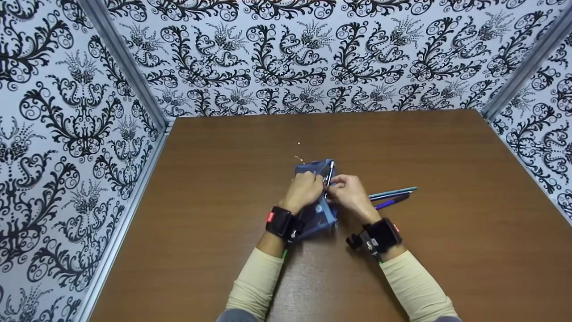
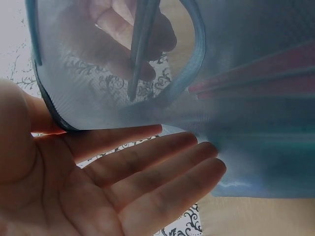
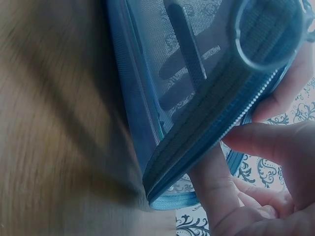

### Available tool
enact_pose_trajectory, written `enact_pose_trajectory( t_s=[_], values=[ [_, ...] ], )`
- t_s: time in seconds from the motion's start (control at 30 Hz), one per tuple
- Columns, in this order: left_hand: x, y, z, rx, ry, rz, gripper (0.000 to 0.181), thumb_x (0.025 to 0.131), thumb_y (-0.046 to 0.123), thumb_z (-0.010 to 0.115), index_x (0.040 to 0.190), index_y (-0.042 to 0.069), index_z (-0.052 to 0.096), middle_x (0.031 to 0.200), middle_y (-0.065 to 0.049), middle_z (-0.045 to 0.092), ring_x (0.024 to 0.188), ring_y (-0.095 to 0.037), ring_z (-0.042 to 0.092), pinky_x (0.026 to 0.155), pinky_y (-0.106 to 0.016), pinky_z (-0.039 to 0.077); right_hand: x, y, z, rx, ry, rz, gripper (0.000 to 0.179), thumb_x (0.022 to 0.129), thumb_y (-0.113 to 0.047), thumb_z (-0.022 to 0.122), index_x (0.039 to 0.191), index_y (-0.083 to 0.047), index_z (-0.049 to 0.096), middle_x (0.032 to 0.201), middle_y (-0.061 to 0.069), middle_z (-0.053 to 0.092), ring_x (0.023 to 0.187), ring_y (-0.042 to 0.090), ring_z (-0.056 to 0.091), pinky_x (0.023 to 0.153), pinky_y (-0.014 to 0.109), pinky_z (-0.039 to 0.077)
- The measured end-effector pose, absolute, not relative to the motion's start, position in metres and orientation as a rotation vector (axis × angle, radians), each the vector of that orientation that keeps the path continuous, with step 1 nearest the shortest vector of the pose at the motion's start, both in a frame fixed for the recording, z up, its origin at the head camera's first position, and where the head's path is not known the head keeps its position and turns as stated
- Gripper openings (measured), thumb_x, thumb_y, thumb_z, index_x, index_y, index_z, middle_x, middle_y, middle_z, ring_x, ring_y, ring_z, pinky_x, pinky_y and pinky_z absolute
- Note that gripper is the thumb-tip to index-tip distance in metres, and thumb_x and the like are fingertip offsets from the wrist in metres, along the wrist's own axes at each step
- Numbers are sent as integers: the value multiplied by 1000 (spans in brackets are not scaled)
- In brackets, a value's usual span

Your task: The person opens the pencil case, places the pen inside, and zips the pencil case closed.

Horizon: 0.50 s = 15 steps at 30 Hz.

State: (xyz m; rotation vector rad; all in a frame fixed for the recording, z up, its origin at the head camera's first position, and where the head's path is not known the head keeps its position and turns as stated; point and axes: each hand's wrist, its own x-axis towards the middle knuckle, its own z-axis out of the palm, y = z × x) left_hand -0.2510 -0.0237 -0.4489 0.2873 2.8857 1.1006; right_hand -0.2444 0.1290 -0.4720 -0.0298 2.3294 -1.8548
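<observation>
A blue see-through mesh pencil case (image 1: 318,219) with a zipper stands tilted between both hands. My left hand (image 1: 305,191) holds its far left side; in the left wrist view its long fingers (image 2: 157,196) lie along the mesh, the thumb partly hidden. At the zippered edge (image 3: 206,132), my right hand (image 1: 351,193) pinches the rim between thumb and fingers. A round ring (image 3: 268,66) hangs by that zipper. Through the mesh show a dark slim pen (image 3: 186,42) and a pink stick (image 2: 261,73). A slim white-ended strip (image 1: 331,170) runs along the case by my fingers.
Right of the case, a teal pencil (image 1: 402,190), a dark pencil and a purple pen (image 1: 389,202) lie together on the brown table (image 1: 214,179). Small white bits (image 1: 299,158) lie beyond the case. Patterned walls (image 1: 286,53) enclose the table's back and sides.
</observation>
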Motion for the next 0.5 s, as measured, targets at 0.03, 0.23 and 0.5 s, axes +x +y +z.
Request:
enact_pose_trajectory(
  t_s=[0.03,0.23,0.5],
  values=[
    [-251,-24,-449,288,2888,1101,37,100,25,40,67,13,52,89,-16,67,81,-30,64,72,-44,51,-244,129,-472,-39,2335,-1852,31,88,5,57,117,17,57,95,18,71,71,13,67,68,29,59],
    [-251,-24,-450,291,2883,1122,37,99,24,41,63,17,46,78,-10,61,75,-26,60,66,-40,48,-244,129,-472,-96,2434,-1780,31,86,6,55,115,16,58,95,22,71,71,14,67,66,28,58],
    [-252,-23,-451,307,2898,1119,37,99,23,41,62,18,45,77,-9,60,76,-25,59,70,-42,49,-244,127,-473,-87,2449,-1753,31,87,4,60,116,16,58,92,18,71,73,13,67,66,28,58]
  ],
)
